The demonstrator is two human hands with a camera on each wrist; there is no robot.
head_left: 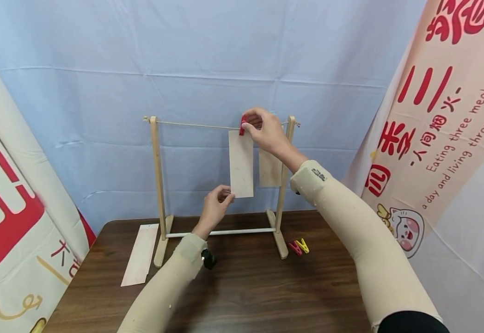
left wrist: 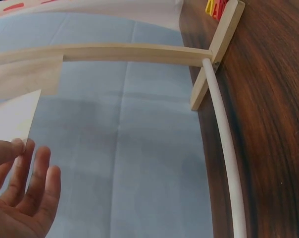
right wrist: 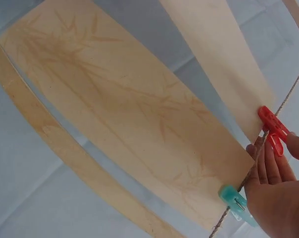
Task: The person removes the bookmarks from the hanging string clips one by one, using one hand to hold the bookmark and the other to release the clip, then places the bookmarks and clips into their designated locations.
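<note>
Between the posts of a wooden rack, toward the far edge of the table, a pale strip hangs below a string, nearer the right post than the left. The right hand grips a red clip between thumb and fingers, at the strip's top right corner, by the string; how firmly the clip bites is hard to tell. The left hand pinches the lower left corner, thumb against fingers.

To the left of the strip's long edge, a wide gap runs to the left post; to the right, a narrow one parts it from a second strip. Below, a gap lies between its bottom edge and a white rod.

The held strip's long axis stands nearly upright, one short edge up at the string, the other down toward the rod. The second strip, marked with brown leaf shapes, hangs upright too, just beside the right post, a teal clip at its top. Flat on the table at left, another pale strip points from near to far; at right, a yellow clip lies beside a pinkish-red clip.
</note>
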